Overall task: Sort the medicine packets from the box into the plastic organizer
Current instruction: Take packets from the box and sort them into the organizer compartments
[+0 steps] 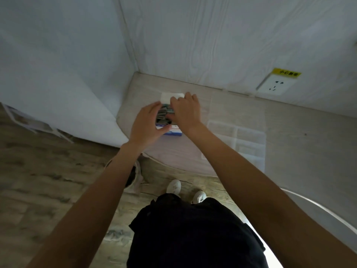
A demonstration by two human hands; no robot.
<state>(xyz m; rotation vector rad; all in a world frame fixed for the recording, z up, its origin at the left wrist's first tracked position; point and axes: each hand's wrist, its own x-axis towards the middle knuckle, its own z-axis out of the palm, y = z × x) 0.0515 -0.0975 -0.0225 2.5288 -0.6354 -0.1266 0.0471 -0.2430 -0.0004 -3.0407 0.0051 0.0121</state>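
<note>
My left hand (pixel 147 122) cups the left side of the small blue-and-white cardboard box (pixel 172 130), thumb against its near face, while my right hand (pixel 185 111) reaches into its open top, fingers curled among the dark foil medicine packets (pixel 163 116); whether that grip has closed on a packet I cannot tell. The box sits near the pale wood-grain worktop's (pixel 289 128) back-left corner, and the clear plastic compartmented organizer (pixel 243 140) lies just right of it, toward the front edge.

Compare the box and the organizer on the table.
The box is opaque, white and blue, with packets in it; the organizer is clear plastic, and looks empty. The box is smaller and has both hands at it; the organizer lies untouched. Both sit on the table.
</note>
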